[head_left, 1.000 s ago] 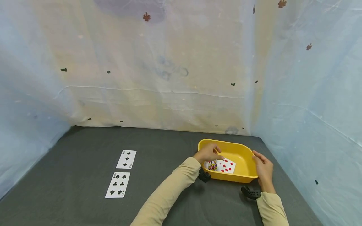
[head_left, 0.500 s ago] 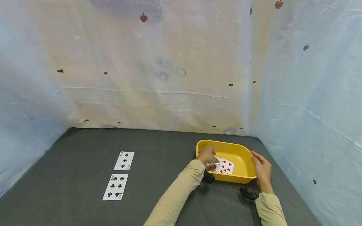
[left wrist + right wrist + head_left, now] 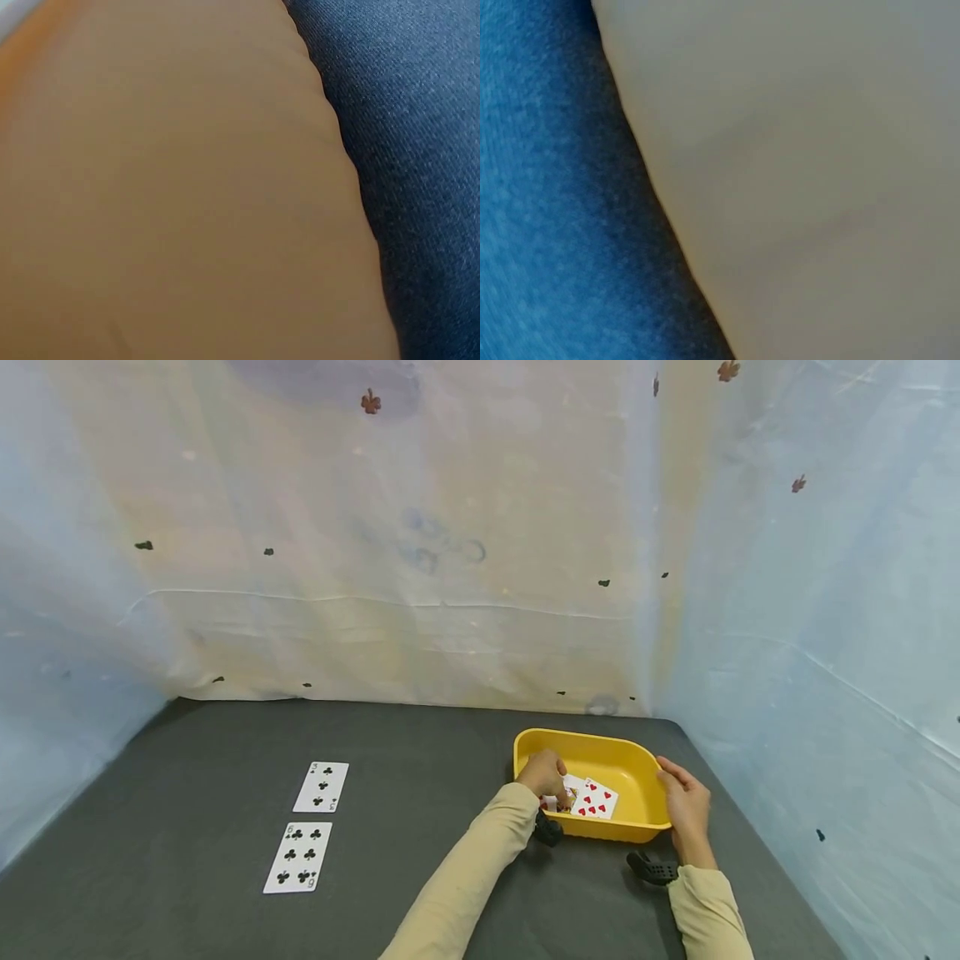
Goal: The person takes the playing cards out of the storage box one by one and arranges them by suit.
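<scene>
In the head view my left hand [image 3: 546, 777] reaches into the left end of a yellow plastic tray [image 3: 637, 793], fingers pointing down at the playing cards inside. A face card shows partly under its fingertips, and I cannot tell whether they pinch it. Beside it lies a hearts card [image 3: 595, 799], face up and apart from the fingers. My right hand [image 3: 687, 806] grips the tray's right end, thumb over the rim. Each wrist view is filled mostly by a blurred close-up of the hand, with the fingertips out of sight.
Two face-up club cards lie on the dark grey tabletop [image 3: 420, 827] at left: a three of clubs [image 3: 321, 787] and, nearer, a six of clubs [image 3: 297, 857]. Hanging patterned sheets [image 3: 450, 527] stand behind the table and along both sides.
My left hand has lowered onto the cards at the tray's left end, its fingers now nearer the face card. The right hand keeps its grip on the rim. The head view has shifted slightly.
</scene>
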Available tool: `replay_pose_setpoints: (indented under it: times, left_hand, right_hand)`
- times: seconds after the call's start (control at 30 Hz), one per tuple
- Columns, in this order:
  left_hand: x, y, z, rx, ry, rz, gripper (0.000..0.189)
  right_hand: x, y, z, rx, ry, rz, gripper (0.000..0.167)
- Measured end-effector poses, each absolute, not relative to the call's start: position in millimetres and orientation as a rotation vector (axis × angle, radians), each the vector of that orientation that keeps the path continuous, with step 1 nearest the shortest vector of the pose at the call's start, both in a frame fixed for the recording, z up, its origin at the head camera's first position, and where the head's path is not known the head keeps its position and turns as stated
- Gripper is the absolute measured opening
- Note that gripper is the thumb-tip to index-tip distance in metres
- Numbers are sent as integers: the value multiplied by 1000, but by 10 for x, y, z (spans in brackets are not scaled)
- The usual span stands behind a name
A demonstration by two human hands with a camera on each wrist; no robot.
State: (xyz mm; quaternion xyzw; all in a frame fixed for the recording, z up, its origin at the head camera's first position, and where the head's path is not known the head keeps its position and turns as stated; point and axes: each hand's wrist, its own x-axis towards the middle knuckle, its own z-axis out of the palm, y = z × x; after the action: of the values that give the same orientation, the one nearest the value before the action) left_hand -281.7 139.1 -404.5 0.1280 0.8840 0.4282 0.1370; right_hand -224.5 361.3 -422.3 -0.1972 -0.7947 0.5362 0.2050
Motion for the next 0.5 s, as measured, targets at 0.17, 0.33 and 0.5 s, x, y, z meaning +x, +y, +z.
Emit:
replay_pose_setpoints:
  times: [0.17,0.33,0.5]
  left_hand:
    - [-2848,1418,-4060,369,2568,1216,43]
    - [-2862,1428,-4076,369,2605,1199,40]
    - [-2862,1427,-4082,354,2616,1205,36]
  right_hand:
    - [-2251,3617,-4223,-555,-2207,1486,37]
    - [-2242,3614,-4228,-551,-2205,1502,37]
    - [-2237,3601,-4220,-548,-2205,1509,37]
